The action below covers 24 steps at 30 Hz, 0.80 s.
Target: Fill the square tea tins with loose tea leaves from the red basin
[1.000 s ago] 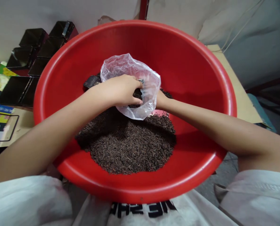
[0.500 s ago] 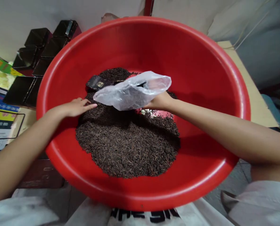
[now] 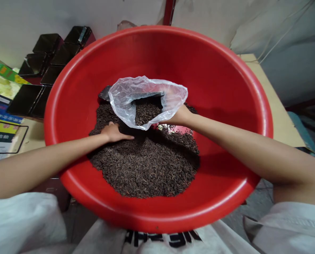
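Note:
A big red plastic basin [image 3: 221,81] sits in front of me, holding a heap of dark loose tea leaves [image 3: 147,165]. My right hand [image 3: 177,116] grips the rim of a clear plastic bag [image 3: 125,97], which hangs open above the leaves with some leaves in it. My left hand [image 3: 115,133] lies on the leaves just below the bag's mouth, fingers dug in and curled, thumb stretched out. A small black packet [image 3: 104,93] pokes out behind the bag.
Several black boxes [image 3: 48,53] stand at the back left beside the basin. Printed cartons and a phone-like frame [image 3: 4,137] lie at the left. A tan board [image 3: 279,116] shows at the right, a red post [image 3: 170,10] behind.
My left hand left the bag, swung out to the left, then came back onto the leaves below the bag. The bag flattened, then opened again in my right hand.

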Each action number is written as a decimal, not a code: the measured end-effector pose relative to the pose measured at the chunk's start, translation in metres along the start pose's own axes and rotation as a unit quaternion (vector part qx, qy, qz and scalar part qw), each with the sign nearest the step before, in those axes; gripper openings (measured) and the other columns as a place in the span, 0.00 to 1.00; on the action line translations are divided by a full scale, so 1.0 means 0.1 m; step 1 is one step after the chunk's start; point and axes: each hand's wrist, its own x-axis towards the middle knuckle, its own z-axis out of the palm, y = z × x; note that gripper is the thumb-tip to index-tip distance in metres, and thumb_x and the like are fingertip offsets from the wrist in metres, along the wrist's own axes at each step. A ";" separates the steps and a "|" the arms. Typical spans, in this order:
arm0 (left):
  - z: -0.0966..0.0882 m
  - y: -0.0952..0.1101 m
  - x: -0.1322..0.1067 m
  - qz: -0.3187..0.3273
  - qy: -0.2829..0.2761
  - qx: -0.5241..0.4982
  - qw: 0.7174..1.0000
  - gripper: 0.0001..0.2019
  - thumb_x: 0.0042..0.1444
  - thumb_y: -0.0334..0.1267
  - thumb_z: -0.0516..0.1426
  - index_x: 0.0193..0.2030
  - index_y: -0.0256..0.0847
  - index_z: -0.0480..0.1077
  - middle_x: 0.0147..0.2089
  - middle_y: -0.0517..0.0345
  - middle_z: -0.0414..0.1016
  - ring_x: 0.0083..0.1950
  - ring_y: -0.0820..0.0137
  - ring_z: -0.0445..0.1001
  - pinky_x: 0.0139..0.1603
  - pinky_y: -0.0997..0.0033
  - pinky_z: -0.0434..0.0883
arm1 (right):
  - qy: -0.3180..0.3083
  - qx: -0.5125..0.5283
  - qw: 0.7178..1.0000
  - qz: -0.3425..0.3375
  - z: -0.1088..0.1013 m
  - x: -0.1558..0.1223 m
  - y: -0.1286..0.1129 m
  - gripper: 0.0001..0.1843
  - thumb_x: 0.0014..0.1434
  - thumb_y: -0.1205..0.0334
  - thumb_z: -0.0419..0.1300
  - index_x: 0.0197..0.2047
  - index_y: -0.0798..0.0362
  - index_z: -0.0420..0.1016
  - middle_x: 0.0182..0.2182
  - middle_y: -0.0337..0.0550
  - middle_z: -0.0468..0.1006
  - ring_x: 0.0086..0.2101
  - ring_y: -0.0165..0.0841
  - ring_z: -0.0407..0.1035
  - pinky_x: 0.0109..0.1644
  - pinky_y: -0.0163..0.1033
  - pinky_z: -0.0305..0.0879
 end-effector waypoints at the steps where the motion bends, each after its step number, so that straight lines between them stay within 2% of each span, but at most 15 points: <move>1: 0.03 0.05 -0.02 0.008 -0.002 -0.015 1.000 0.49 0.36 0.68 0.59 0.61 0.37 0.62 0.63 0.38 0.63 0.65 0.42 0.59 0.62 0.51 0.60 | -0.001 -0.006 1.000 0.003 0.01 0.00 0.00 0.29 0.43 0.47 0.66 0.45 0.56 0.70 0.42 0.55 0.75 0.45 0.49 0.70 0.51 0.54 0.70; 3: 0.08 0.15 -0.05 0.006 -0.018 -0.044 0.999 0.43 0.36 0.64 0.61 0.57 0.40 0.66 0.59 0.45 0.69 0.63 0.48 0.63 0.60 0.58 0.63 | -0.009 -0.024 1.000 0.015 0.04 0.01 0.00 0.29 0.43 0.47 0.66 0.44 0.57 0.70 0.38 0.55 0.75 0.42 0.49 0.70 0.50 0.56 0.69; 6: 0.11 0.27 -0.08 0.042 -0.056 -0.111 0.991 0.32 0.39 0.51 0.64 0.51 0.39 0.70 0.54 0.50 0.74 0.58 0.53 0.69 0.56 0.63 0.67 | -0.017 -0.040 0.999 0.028 0.08 0.00 0.01 0.27 0.42 0.47 0.66 0.41 0.57 0.71 0.32 0.53 0.74 0.39 0.50 0.70 0.49 0.57 0.69; 8: 0.08 0.33 -0.11 0.055 -0.072 -0.140 0.986 0.26 0.39 0.42 0.63 0.48 0.38 0.71 0.51 0.52 0.76 0.56 0.56 0.71 0.55 0.66 0.68 | -0.015 -0.042 0.999 0.020 0.10 0.00 0.01 0.23 0.43 0.47 0.65 0.38 0.54 0.70 0.33 0.52 0.74 0.40 0.50 0.70 0.49 0.57 0.70; 10: 0.01 0.38 -0.18 0.052 -0.088 -0.150 0.983 0.22 0.38 0.37 0.61 0.45 0.38 0.72 0.49 0.55 0.77 0.53 0.58 0.73 0.54 0.67 0.68 | -0.016 -0.042 0.999 0.011 0.10 -0.01 0.02 0.19 0.44 0.48 0.63 0.34 0.52 0.69 0.35 0.52 0.74 0.41 0.50 0.70 0.48 0.56 0.70; 14: -0.21 0.51 -0.48 0.027 -0.132 -0.146 0.980 0.20 0.37 0.37 0.60 0.41 0.38 0.72 0.43 0.56 0.78 0.46 0.59 0.74 0.47 0.68 0.70 | -0.016 -0.037 0.999 0.013 0.11 -0.01 0.04 0.18 0.43 0.49 0.64 0.32 0.53 0.68 0.36 0.53 0.73 0.41 0.50 0.69 0.46 0.55 0.71; 18: -0.46 0.68 -0.88 0.066 -0.187 -0.125 0.972 0.15 0.37 0.39 0.60 0.36 0.43 0.72 0.31 0.63 0.75 0.36 0.65 0.74 0.34 0.73 0.69 | 0.000 -0.009 1.000 0.013 0.14 0.00 0.05 0.19 0.42 0.51 0.64 0.34 0.53 0.68 0.39 0.54 0.73 0.44 0.52 0.68 0.49 0.58 0.69; 21: -0.66 0.84 -1.12 0.109 -0.159 -0.139 0.971 0.15 0.37 0.39 0.62 0.36 0.45 0.72 0.33 0.66 0.75 0.36 0.68 0.74 0.36 0.75 0.69 | 0.002 0.002 1.000 0.013 0.15 0.00 0.06 0.21 0.41 0.52 0.65 0.37 0.54 0.69 0.41 0.55 0.73 0.47 0.52 0.67 0.49 0.57 0.70; 24: -0.90 1.01 -1.17 0.129 -0.098 -0.141 0.977 0.17 0.37 0.42 0.63 0.37 0.44 0.72 0.33 0.66 0.74 0.36 0.67 0.74 0.37 0.74 0.69 | 0.016 0.023 1.000 0.010 0.14 -0.01 0.04 0.29 0.41 0.52 0.66 0.46 0.55 0.68 0.49 0.56 0.71 0.52 0.50 0.64 0.53 0.55 0.69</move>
